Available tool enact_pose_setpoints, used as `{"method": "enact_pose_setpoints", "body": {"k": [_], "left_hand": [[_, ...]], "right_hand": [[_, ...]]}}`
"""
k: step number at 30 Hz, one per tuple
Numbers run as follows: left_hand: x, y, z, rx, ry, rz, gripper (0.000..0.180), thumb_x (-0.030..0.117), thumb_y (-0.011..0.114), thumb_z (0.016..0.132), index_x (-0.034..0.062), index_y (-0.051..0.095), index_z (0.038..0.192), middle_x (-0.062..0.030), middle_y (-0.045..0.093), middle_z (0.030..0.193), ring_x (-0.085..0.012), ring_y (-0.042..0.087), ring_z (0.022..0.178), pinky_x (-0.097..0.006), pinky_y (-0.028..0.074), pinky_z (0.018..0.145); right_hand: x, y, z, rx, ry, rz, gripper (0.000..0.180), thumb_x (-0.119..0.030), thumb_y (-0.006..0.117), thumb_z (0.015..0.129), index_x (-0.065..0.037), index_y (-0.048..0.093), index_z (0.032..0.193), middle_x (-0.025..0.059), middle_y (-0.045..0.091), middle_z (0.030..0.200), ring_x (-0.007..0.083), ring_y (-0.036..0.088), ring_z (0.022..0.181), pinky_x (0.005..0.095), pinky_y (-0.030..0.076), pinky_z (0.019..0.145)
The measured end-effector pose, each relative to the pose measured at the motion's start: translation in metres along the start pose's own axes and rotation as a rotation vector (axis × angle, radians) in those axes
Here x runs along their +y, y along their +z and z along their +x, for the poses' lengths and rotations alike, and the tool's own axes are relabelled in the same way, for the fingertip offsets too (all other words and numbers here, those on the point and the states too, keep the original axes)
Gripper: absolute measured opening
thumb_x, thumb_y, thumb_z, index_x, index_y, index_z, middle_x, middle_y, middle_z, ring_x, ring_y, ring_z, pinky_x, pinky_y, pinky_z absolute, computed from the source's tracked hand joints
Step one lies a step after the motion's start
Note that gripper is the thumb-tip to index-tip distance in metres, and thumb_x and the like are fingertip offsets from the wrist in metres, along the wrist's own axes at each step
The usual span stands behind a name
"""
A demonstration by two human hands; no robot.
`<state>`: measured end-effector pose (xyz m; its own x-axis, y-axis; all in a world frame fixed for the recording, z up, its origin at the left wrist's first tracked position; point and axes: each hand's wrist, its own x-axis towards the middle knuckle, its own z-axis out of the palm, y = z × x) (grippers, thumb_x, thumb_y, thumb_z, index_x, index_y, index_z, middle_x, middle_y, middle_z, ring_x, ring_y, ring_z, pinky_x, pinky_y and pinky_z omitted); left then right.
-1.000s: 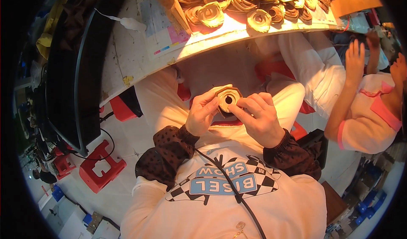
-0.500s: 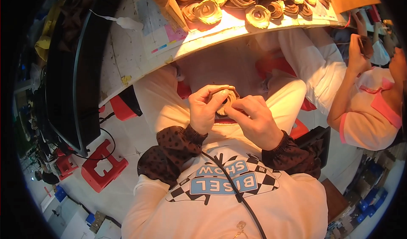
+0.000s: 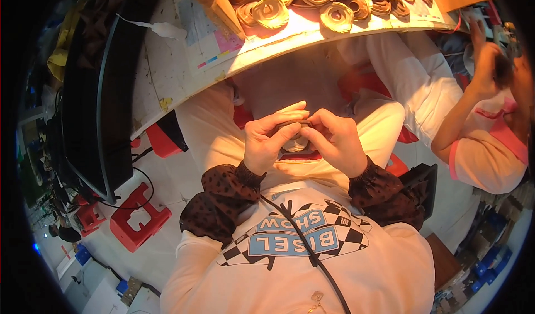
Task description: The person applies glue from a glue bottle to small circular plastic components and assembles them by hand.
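A small tan coil-shaped ring (image 3: 295, 141) sits between both hands, held over my lap below the table edge. My left hand (image 3: 270, 141) wraps its left side, fingers curled over the top. From the right, my right hand (image 3: 334, 141) closes on it, with the fingertips meeting those of the left hand. Most of the ring is hidden by the fingers. Several similar tan and brown rings (image 3: 334, 2) lie piled on the white table (image 3: 184, 74) above.
Another person in white and pink (image 3: 473, 119) sits to my right with hands raised. A black monitor (image 3: 95, 91) stands on the table's left part. Red plastic stools (image 3: 136, 219) stand on the floor at the left. A black cable (image 3: 301, 241) runs down my shirt.
The ring's open face showed between my fingers a second ago. Both hands have since closed over it and drawn it lower toward my body.
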<state>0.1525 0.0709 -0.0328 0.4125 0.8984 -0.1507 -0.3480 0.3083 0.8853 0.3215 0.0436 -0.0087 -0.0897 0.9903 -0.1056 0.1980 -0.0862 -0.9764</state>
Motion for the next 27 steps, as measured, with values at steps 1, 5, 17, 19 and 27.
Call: {"method": "enact_pose_setpoints", "body": {"k": [1,5,17,19,27], "left_hand": [[-0.001,0.0,0.0,0.006,0.021,0.026,0.022,-0.002,0.058,0.087,-0.0038,0.065,0.108,-0.0162,0.063,0.115,-0.016,0.061,0.101,-0.028,0.05,0.088],[-0.01,-0.003,-0.001,0.091,0.091,0.196,0.02,-0.002,0.058,0.088,-0.0039,0.065,0.107,-0.015,0.063,0.115,-0.0147,0.062,0.097,-0.027,0.05,0.086],[-0.014,-0.011,0.007,0.254,0.041,0.108,0.019,0.003,0.058,0.09,-0.0028,0.065,0.107,-0.009,0.068,0.099,-0.0102,0.063,0.085,-0.023,0.051,0.078],[-0.017,-0.014,0.006,0.242,0.016,0.055,0.018,0.004,0.058,0.09,-0.0028,0.065,0.105,-0.0081,0.068,0.093,-0.0089,0.062,0.08,-0.022,0.051,0.073],[-0.022,-0.015,0.006,0.262,-0.018,0.06,0.017,0.002,0.056,0.091,-0.0039,0.065,0.103,-0.0092,0.068,0.095,-0.0098,0.062,0.081,-0.023,0.05,0.074]], "right_hand": [[0.002,0.001,0.001,-0.002,0.01,-0.035,0.016,-0.009,0.066,0.083,0.002,0.055,0.082,0.013,0.061,0.067,0.0181,0.061,0.055,0.0278,0.046,0.051],[0.012,0.013,0.006,0.046,0.041,-0.096,0.019,-0.01,0.066,0.082,0.001,0.052,0.076,0.0136,0.059,0.064,0.0198,0.056,0.05,0.0286,0.042,0.048],[0.021,0.04,0.0,-0.073,0.344,0.431,0.033,-0.011,0.058,0.092,-0.003,0.042,0.119,0.0019,0.059,0.084,0.0046,0.055,0.064,0.0194,0.048,0.054],[0.022,0.043,-0.001,-0.022,0.428,0.485,0.03,-0.013,0.057,0.093,-0.003,0.043,0.118,0.0029,0.059,0.081,0.0055,0.055,0.062,0.0195,0.047,0.053],[0.029,0.052,0.0,0.052,0.369,0.345,0.02,-0.008,0.057,0.092,-0.002,0.047,0.109,0.0018,0.058,0.074,0.0056,0.054,0.058,0.0193,0.044,0.05]]}}
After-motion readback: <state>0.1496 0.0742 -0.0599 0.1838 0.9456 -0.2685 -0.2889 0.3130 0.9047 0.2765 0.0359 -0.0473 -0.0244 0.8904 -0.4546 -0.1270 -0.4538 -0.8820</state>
